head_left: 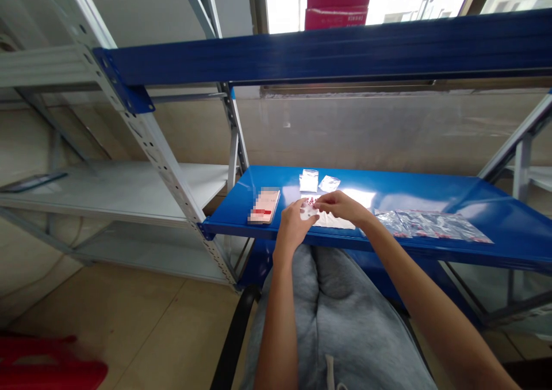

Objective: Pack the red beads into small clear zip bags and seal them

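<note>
Both my hands meet over the front middle of a blue metal shelf [431, 191]. My left hand [294, 222] and my right hand [340, 205] pinch a small clear plastic bag [311, 208] between their fingertips; small red bits show inside it. Under the hands lies a white sheet [338, 222]. Two more small clear bags [309, 180] [329, 183] lie just behind the hands.
A flat pack [264, 206] with a red mark lies left of my hands. A row of clear bags with red pieces [431, 225] stretches to the right. A grey shelf rack [129, 188] stands to the left, a blue beam [328, 50] overhead, a red object [47, 367] on the floor.
</note>
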`<state>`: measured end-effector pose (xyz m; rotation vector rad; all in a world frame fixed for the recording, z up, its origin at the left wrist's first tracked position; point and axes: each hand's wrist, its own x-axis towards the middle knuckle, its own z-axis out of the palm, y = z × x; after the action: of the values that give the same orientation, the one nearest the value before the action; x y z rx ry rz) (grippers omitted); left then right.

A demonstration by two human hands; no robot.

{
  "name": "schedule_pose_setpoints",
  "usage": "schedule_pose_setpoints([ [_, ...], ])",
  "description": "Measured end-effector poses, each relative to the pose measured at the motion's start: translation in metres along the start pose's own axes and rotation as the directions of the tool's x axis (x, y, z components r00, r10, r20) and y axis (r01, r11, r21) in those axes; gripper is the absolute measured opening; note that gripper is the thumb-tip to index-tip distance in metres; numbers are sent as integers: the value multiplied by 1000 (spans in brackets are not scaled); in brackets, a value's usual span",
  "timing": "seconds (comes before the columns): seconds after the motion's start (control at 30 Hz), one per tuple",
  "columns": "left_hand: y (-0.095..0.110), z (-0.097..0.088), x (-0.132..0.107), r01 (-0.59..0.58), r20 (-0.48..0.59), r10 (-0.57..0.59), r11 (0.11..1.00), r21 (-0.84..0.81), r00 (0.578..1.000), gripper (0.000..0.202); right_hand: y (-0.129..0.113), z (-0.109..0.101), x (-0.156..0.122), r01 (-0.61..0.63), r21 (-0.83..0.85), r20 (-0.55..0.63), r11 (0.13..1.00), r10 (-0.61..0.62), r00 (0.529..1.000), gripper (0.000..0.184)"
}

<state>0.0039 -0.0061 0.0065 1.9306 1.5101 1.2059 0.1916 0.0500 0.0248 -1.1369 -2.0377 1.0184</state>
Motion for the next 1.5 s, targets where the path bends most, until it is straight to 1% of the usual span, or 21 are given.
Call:
schedule_pose_setpoints([
  [0.03,0,-1,0,2,-6,-2,1000,-2,1000,52,4,-2,2,-3,-43,-45,999,1,999,34],
  [0.1,-2,-2,0,13,-17,-13,1000,2,1000,53,16,-5,6,-38,-208,-175,977,1,984,22],
  [0.17,-3,-3,0,24,-27,-24,1000,13,999,53,29,-5,10,-120,-395,-282,911,5,960,14],
  [0.23,-4,-2,0,32,-34,-31,999,22,999,53,41,-2,13,-189,-509,-315,840,22,949,13],
  [0.3,-6,-1,0,31,-38,-30,999,28,999,54,51,4,15,-224,-555,-319,801,44,947,15],
  [0.4,-7,-1,1,17,-43,-15,999,39,999,55,58,11,15,-264,-584,-348,768,57,936,19],
  [0.57,-5,-2,1,20,-26,-19,998,61,999,54,58,14,17,-294,-604,-358,741,77,931,20],
  [0.7,-5,-3,0,32,-9,-32,997,70,999,55,54,11,19,-297,-600,-353,743,87,932,21],
  [0.77,-5,-2,0,36,-3,-36,996,78,999,55,51,10,19,-276,-578,-354,768,68,933,19],
  [0.87,-6,0,0,39,1,-39,996,78,999,53,40,7,15,-176,-473,-323,864,16,946,17],
  [0.9,-6,0,0,41,1,-41,996,73,999,53,34,6,13,-121,-419,-287,900,-5,958,19],
  [0.97,-5,1,0,42,7,-43,997,59,999,53,23,6,8,-1,-308,-175,951,-55,983,25],
  [1.03,-3,2,0,40,15,-41,998,41,999,53,11,6,4,86,-236,-66,968,-104,992,32],
  [1.07,-3,1,0,39,17,-39,999,32,999,54,6,6,2,111,-219,-25,969,-119,993,33],
  [1.13,-2,1,0,36,17,-37,999,20,999,54,0,5,1,126,-226,7,966,-128,992,32],
  [1.2,-2,0,0,37,15,-37,999,21,999,54,-1,3,2,112,-280,-29,953,-125,992,27],
  [1.27,-3,-1,0,39,13,-39,999,33,999,53,3,-1,5,58,-370,-114,927,-108,988,21],
  [1.33,-4,-1,0,41,8,-42,998,56,999,52,12,-3,9,-39,-448,-207,893,-62,976,17],
  [1.4,-6,-2,0,47,3,-48,996,79,999,52,24,-4,14,-132,-498,-275,857,-12,961,17],
  [1.43,-6,-2,0,51,0,-51,995,86,999,52,30,-3,17,-161,-520,-295,839,0,955,17],
  [1.5,-7,-2,0,58,-3,-58,994,87,998,52,40,-1,22,-182,-564,-310,805,-2,951,17],
])
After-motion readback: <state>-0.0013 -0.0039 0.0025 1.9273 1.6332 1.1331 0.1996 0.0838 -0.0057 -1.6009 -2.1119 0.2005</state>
